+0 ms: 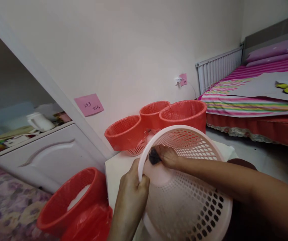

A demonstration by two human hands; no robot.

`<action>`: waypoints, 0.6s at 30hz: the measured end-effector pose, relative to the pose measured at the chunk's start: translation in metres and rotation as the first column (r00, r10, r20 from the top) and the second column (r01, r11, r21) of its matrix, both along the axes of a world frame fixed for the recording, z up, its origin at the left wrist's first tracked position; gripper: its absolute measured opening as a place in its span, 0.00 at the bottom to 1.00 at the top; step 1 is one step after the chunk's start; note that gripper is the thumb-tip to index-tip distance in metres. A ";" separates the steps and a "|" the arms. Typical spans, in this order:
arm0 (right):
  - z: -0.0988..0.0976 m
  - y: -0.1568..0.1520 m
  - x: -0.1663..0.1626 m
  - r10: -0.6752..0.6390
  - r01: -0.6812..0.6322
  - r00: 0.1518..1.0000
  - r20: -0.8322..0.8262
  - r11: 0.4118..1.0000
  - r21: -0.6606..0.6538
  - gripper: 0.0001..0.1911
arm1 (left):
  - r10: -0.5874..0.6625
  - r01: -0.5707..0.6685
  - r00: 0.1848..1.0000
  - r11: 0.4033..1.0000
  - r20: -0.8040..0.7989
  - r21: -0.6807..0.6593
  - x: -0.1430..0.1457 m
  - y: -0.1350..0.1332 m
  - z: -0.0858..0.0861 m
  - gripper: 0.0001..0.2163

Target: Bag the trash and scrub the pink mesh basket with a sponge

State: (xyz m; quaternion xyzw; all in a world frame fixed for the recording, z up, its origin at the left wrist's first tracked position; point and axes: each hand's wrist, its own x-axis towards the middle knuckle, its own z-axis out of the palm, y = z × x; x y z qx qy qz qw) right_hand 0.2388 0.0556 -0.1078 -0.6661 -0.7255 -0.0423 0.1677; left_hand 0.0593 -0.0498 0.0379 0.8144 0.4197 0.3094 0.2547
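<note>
My left hand (pixel 131 197) grips the near rim of a pale pink perforated plastic basket (pixel 191 201), which is tipped on its side with its opening facing left. My right hand (pixel 167 156) reaches inside the basket with fingers closed on a small dark object (pixel 154 156) pressed against the inner wall near the rim. What the dark object is I cannot make out. The basket rests over a white tabletop (pixel 118 170).
Three red baskets (pixel 126 134) (pixel 152 112) (pixel 184 115) stand at the table's far end by the wall. Another red basket (pixel 68 204) with a red bag sits low left. A white cabinet (pixel 45 157) is left, a striped bed (pixel 254 100) right.
</note>
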 end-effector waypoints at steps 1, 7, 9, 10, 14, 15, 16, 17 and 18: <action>0.001 0.003 0.003 -0.039 0.039 0.999 0.009 0.999 0.008 0.19 | 0.014 -0.014 1.000 1.000 -0.010 -0.001 0.001 -0.001 0.000 0.25; -0.011 0.002 -0.016 0.071 -0.067 0.991 0.112 0.997 -0.037 0.19 | 0.026 -0.026 0.999 1.000 0.025 -0.013 -0.005 0.005 -0.001 0.21; -0.020 -0.004 -0.021 0.213 -0.202 0.966 0.148 0.975 -0.089 0.21 | 0.027 -0.027 0.999 1.000 0.019 -0.013 -0.008 0.009 -0.002 0.21; -0.023 -0.008 -0.021 0.283 -0.266 0.946 0.162 0.957 -0.119 0.21 | 0.028 -0.028 1.000 1.000 0.013 -0.014 -0.008 0.009 -0.003 0.21; -0.032 -0.016 -0.005 0.398 -0.357 0.901 0.176 0.907 -0.224 0.17 | 0.057 -0.057 0.998 0.998 -0.005 0.005 -0.004 0.007 -0.002 0.22; -0.031 -0.015 0.001 0.371 -0.329 0.912 0.172 0.915 -0.232 0.16 | 0.063 -0.062 0.998 0.998 -0.014 0.010 -0.002 0.005 -0.001 0.22; -0.029 -0.013 0.006 0.323 -0.283 0.932 0.164 0.932 -0.228 0.15 | 0.065 -0.065 0.998 0.998 -0.025 0.015 -0.001 0.003 0.000 0.22; -0.025 -0.011 0.011 0.259 -0.225 0.954 0.151 0.951 -0.212 0.15 | 0.064 -0.064 0.997 0.998 -0.037 0.019 0.001 0.002 0.000 0.22; -0.021 -0.008 0.016 0.186 -0.160 0.974 0.131 0.969 -0.188 0.16 | 0.061 -0.060 0.997 0.998 -0.044 0.022 0.003 0.000 0.001 0.23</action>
